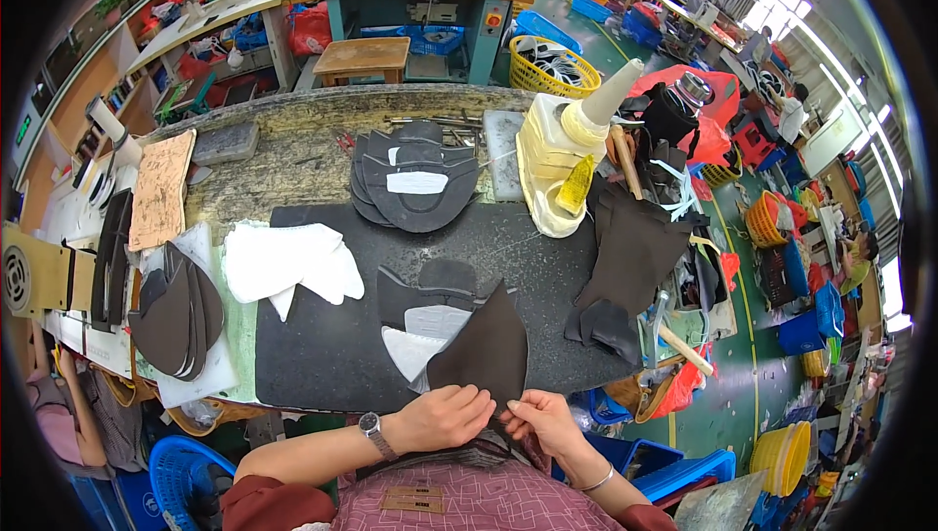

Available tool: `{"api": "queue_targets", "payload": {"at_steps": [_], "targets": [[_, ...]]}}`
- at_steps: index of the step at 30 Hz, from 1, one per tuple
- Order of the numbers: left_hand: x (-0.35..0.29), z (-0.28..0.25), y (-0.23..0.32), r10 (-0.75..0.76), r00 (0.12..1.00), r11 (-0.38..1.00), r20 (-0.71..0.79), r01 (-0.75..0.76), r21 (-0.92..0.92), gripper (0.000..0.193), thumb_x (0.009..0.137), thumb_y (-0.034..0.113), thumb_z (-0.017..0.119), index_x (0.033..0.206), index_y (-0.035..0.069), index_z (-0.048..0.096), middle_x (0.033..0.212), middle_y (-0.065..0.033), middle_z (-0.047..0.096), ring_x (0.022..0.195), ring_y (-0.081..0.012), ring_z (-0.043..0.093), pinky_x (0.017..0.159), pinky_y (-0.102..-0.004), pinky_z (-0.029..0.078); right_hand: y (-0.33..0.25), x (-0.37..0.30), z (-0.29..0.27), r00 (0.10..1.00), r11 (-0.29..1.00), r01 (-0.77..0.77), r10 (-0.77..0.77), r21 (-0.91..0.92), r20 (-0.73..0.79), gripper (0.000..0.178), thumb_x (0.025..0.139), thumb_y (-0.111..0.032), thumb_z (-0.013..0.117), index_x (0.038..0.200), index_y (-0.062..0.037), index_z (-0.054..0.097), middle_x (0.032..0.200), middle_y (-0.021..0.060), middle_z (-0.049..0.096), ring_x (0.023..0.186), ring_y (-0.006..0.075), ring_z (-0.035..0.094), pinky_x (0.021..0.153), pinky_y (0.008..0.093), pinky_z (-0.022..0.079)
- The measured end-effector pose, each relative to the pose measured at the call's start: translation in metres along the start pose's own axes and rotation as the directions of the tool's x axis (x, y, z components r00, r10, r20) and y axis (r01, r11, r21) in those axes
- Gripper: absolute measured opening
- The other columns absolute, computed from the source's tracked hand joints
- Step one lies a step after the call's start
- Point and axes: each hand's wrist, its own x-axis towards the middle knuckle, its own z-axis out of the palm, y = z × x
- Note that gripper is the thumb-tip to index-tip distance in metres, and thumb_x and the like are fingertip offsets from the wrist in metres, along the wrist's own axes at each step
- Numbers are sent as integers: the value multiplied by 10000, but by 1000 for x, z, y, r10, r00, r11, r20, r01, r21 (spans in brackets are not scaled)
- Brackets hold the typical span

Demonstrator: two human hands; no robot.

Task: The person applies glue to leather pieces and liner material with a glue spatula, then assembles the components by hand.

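Observation:
At the near edge of the black work mat (322, 355), my left hand (447, 418) and my right hand (542, 422) pinch the near edge of a dark brown leather shoe-upper piece (489, 345). It partly covers a grey and black upper piece (435, 321) with white patches. Farther back lies a stack of dark upper pieces (420, 211), the top one bearing a white strip. White fabric pieces (293, 262) rest left of my hands. More dark brown pieces (178, 316) are stacked farther left on a white board.
A cream glue pot (547, 165) with a yellow brush (576, 185) stands at the back right. Beside it hang dark leather sheets (630, 253); a hammer handle (686, 348) sticks out at the right edge. A tan board (162, 189) and small tools (430, 126) lie farther back.

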Motion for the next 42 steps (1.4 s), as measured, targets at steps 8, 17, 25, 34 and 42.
{"api": "queue_targets", "payload": {"at_steps": [8, 17, 25, 34, 42], "targets": [[26, -50, 8, -651, 631, 49, 422, 589, -807, 196, 808, 135, 655, 974, 31, 665, 713, -90, 654, 591, -87, 606, 542, -238, 484, -35, -28, 38, 949, 950, 313, -312, -20, 42, 174, 828, -99, 672, 714, -11, 575, 610, 46, 604, 524, 58, 539, 479, 192, 430], [17, -61, -15, -552, 486, -530, 678, 424, -735, 193, 864, 71, 537, 953, -43, 664, 879, -73, 670, 740, -95, 611, 684, -226, 496, -67, -27, 45, 887, 788, 458, -373, -411, 271, 152, 780, -93, 708, 714, 6, 613, 585, 10, 576, 522, 36, 489, 469, 210, 390], [17, -55, -8, -795, 586, 285, 155, 587, -757, 138, 821, 65, 628, 936, 8, 677, 680, -111, 659, 587, -116, 635, 527, -237, 493, -63, -26, 56, 615, 373, 737, -715, -563, 331, 117, 724, -61, 683, 682, -13, 584, 615, 72, 559, 493, 159, 535, 474, 266, 402], [30, -40, -43, -478, 775, 838, -413, 544, 49, 402, 712, 13, 633, 1108, -35, 585, 661, -45, 578, 496, -163, 546, 447, -296, 436, -92, 14, 68, 319, 209, 526, -947, -825, -37, 130, 798, -47, 629, 793, -39, 500, 581, 113, 543, 488, 275, 553, 476, 358, 428], [54, -28, -54, -980, 121, -160, 157, -19, -987, 125, 905, 78, 515, 1002, 25, 573, 833, -58, 640, 699, -165, 632, 590, -248, 490, -111, 42, 83, -55, -106, 563, -994, -820, 90, 126, 834, -93, 582, 954, -57, 576, 649, 74, 582, 511, 253, 575, 457, 326, 450]]}}
